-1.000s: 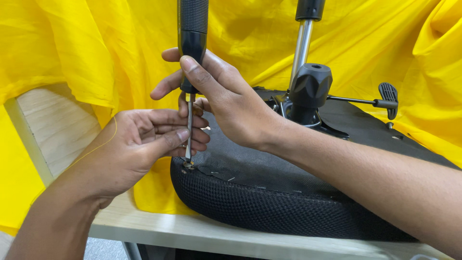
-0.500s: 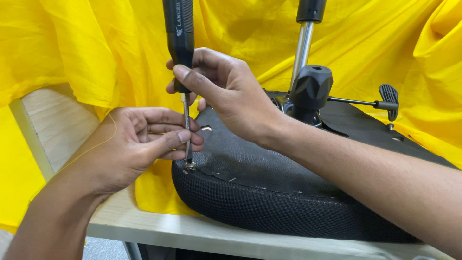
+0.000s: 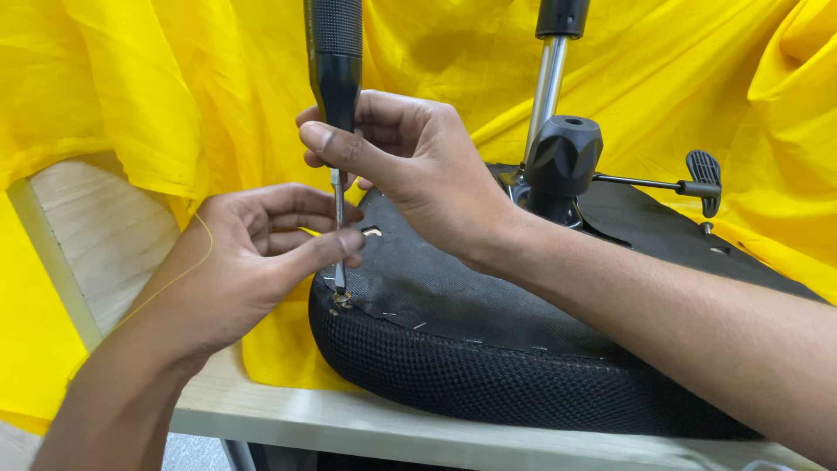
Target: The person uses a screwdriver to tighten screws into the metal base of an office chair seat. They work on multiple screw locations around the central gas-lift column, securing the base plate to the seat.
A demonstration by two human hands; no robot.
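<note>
- Head view, right hand: fingers wrapped around the lower end of a black-handled screwdriver, held upright; thumb across the front of the handle, wrist bent down, forearm running off to the lower right edge.
- Left hand: palm turned toward the tool, thumb and forefinger pinched on the thin metal shaft just above its tip; forearm enters from the lower left corner.
- Screwdriver tip: seated on a small screw at the near left edge of an upturned chair seat.
- Change since half a second ago: the right hand has turned on the handle and the left fingers have slid lower on the shaft; the tip stays on the same spot, so the screw is judged mid-turn.
- Chair seat: black mesh rim, felt underside with staples, resting on the bench close to its front edge.
- Gas-lift column and black hub rise from the seat's middle; an adjustment lever points right.
- Yellow cloth drapes the back and left side of the bench.
</note>
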